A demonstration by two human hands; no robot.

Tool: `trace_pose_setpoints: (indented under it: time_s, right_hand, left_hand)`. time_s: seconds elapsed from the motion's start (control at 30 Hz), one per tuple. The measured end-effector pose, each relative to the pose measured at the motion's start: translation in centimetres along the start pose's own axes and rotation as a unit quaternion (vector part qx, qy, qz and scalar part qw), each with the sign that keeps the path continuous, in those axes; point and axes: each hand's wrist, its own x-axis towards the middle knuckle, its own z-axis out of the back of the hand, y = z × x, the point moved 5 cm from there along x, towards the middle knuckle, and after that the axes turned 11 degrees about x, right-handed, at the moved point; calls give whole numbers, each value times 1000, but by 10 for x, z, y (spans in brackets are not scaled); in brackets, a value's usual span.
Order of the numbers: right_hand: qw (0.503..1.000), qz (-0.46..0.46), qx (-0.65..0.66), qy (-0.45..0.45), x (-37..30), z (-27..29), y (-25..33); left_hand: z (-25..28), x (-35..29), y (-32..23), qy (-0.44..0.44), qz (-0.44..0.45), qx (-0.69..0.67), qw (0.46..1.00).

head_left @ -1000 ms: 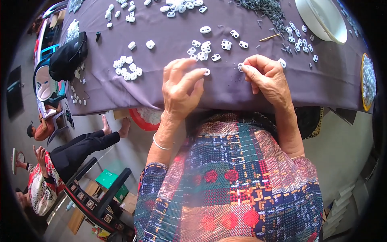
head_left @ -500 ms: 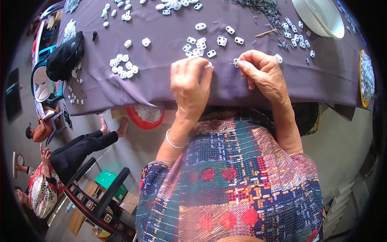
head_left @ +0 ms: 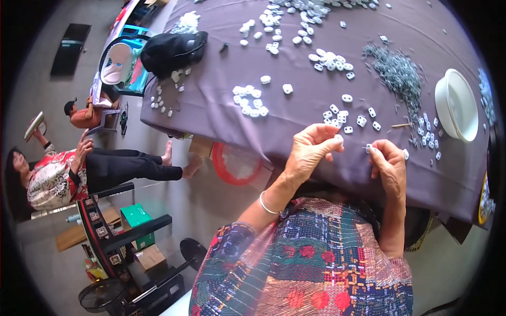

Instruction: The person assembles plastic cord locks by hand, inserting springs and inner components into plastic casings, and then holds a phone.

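With the white basin (head_left: 444,111) as the landmark, both bare hands lie to its left and nearer the person, over the purple-grey tablecloth (head_left: 300,113). The left hand (head_left: 308,154), the farther from the basin, has thumb and forefinger nearly closed on a small white piece (head_left: 339,139), which shows only at the fingertips. The right hand (head_left: 389,166), nearer the basin, pinches a white two-hole cord-lock body (head_left: 370,148) between thumb and forefinger; thin grey prongs, probably springs, jut from its left side toward the other hand. The two held pieces are apart, with a narrow gap between them.

In my judgement, the right pinch is best kept light and on the edges, so the prongs stay straight and unhidden. The left piece sits well at the very fingertips, where it can be turned finely; steady wrists would help.

Left of the basin and farther from the person lies the heap of grey springs (head_left: 398,79). The thin wooden stick (head_left: 400,125) and the cluster of loose two-hole bodies (head_left: 337,116) are also left of the basin.
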Motion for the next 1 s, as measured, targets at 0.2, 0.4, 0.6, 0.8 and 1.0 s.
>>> trace_pose_setpoints:
  time_s: [0.2,0.4,0.6,0.8,1.0]
  right_hand:
    - [1000,16,-4,-2,4,0,2]
    - [999,25,-24,-4,-3,2,2]
    - [995,32,-90,-15,-3,2,3]
    - [1000,17,1,-10,-5,-10,8]
    - [995,85,-46,16,-10,-25,24]
  left_hand:
    - [-4,7,5,68,26,-85,994]
    - [-8,-1,7,35,30,-51,998]
    - [-5,4,8,52,34,-15,998]
    - [6,3,1,56,72,-55,994]
    - [-3,1,7,91,83,-69,990]
